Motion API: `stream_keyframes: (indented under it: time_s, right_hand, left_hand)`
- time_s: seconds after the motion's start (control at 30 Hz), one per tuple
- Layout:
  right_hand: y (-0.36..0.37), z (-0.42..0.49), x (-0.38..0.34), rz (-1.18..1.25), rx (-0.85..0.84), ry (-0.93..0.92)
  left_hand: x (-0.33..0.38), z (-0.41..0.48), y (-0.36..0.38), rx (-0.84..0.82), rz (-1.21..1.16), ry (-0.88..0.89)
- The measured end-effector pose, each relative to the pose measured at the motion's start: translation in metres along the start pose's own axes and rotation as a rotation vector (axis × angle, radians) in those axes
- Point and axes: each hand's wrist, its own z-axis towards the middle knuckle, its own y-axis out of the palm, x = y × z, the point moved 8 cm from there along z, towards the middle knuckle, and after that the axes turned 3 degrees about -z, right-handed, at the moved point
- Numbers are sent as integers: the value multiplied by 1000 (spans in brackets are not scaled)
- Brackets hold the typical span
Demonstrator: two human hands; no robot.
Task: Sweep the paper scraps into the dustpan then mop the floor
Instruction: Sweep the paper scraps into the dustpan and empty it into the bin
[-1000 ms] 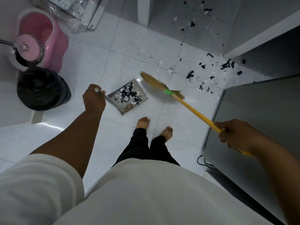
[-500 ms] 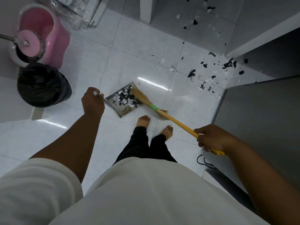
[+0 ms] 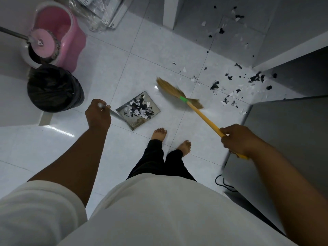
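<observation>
Dustpan: metal, flat on the floor at centre, just far-left of the bare feet. Holds a heap of black and white scraps, plus brown dust in its near corner. Open edge faces far-right.

Left grip: fingers curled tight round the dustpan's handle, knuckles up.

Right grip: closed round the near end of the broom; a short yellow stub shows behind the fist. Shaft slants far-left. Straw head blurred, just beyond the dustpan's open edge and apart from it. Cannot tell if bristles touch the tile.

Loose scraps: scattered right of the broom head, thickest where the floor meets the grey unit. More lie farther off in the shaded far-right area.

Bucket: pink, far left. Mop head, a pink disc, sits in its round near section; shaft runs off the left edge. Other section shows pink inside, contents unclear.

Bin: black bag, just near of the bucket, touching or nearly so. Contents not visible.

Edges: grey unit walls in the right side, a black cable on the floor at its near corner. White post at far centre. Plastic-wrapped bundle far left, beside the bucket. Bare tile lies between bin and dustpan, and far of the dustpan up to the post.
</observation>
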Motion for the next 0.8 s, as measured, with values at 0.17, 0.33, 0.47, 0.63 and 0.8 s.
stream_keyframes:
  time_s: [0.17,0.33,0.47,0.63,0.8]
  right_hand:
    - [34,17,-37,-187,-77,-28]
    - [25,2,-27,-27,-118,-15]
    - [4,-33,-2,-17,-85,-56]
    - [-8,-42,19,9,-20,-24]
    - [7,-22,18,-99,-31,40]
  left_hand:
    - [-4,-4,3,7,-15,4]
    - [-3,2,3,13,-9,-16]
    - [-7,4,1,23,-15,-57]
    - [-12,1,-8,21,-3,-30]
    - [-26,-8,-19,28,-12,-14]
